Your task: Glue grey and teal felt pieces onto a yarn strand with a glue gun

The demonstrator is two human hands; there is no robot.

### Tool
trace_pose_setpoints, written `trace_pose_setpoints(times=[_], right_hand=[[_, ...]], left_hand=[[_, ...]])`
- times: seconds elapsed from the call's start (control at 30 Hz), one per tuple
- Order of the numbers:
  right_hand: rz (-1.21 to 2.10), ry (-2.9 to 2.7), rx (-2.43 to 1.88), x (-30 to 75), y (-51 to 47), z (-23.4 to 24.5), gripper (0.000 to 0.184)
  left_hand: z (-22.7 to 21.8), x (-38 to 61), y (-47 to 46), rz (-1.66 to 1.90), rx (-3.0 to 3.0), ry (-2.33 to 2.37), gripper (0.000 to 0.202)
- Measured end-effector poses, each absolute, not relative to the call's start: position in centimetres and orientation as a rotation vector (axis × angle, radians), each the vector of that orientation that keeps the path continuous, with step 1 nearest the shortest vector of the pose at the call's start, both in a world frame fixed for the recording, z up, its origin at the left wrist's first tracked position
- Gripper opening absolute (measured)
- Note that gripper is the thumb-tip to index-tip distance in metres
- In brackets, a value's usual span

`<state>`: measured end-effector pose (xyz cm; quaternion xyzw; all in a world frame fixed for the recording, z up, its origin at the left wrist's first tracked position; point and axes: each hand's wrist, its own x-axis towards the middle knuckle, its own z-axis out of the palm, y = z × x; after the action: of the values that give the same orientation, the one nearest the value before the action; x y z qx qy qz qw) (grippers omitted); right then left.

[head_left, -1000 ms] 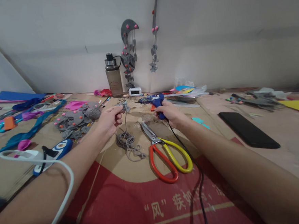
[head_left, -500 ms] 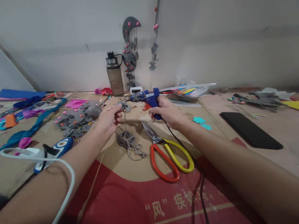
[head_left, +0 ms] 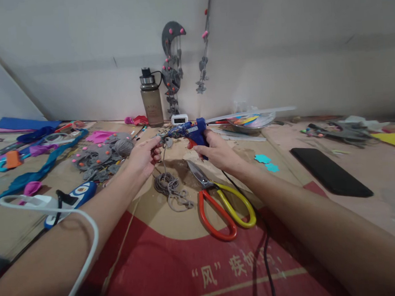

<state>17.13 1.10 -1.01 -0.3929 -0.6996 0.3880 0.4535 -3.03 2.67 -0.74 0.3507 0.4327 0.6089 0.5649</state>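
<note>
In my right hand (head_left: pixel 218 152) is a blue hot glue gun (head_left: pixel 196 132), its nozzle pointing left and a long clear glue stick (head_left: pixel 249 114) sticking out of its back. My left hand (head_left: pixel 146 155) pinches a small grey felt piece (head_left: pixel 168 143) with a grey cord attached. The gun's nozzle is right by the felt at my left fingertips; whether they touch I cannot tell. From the felt the cord runs down to a loose grey cord bundle (head_left: pixel 168 186) on the cardboard. Scissors (head_left: pixel 218 205) with one red and one yellow handle lie below my right hand.
A bottle (head_left: pixel 152 101) and a small digital clock (head_left: pixel 179 119) stand by the wall, where grey felt moon hangings (head_left: pixel 172 73) hang. Grey felt pieces (head_left: pixel 96 157) are heaped at left. A black phone (head_left: pixel 331 171) lies at right. The gun's black cable (head_left: pixel 267 256) trails towards me.
My right hand has moved the glue gun left, bringing its nozzle up to the felt piece. My left hand stays nearly still.
</note>
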Motion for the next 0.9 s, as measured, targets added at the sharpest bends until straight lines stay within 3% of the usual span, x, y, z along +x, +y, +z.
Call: trace_pose_setpoints(times=[0.67, 0.9], right_hand=[[0.655, -1.833, -1.066, 16.76, 0.63, -0.57, 0.017], [0.564, -1.883, -1.073, 16.95, 0.81, -0.85, 0.022]], left_hand=[[-0.61, -2.91, 2.53, 1.444, 0.838, 1.016, 0.011], [-0.72, -2.97, 2.57, 1.441, 0.848, 1.023, 0.012]])
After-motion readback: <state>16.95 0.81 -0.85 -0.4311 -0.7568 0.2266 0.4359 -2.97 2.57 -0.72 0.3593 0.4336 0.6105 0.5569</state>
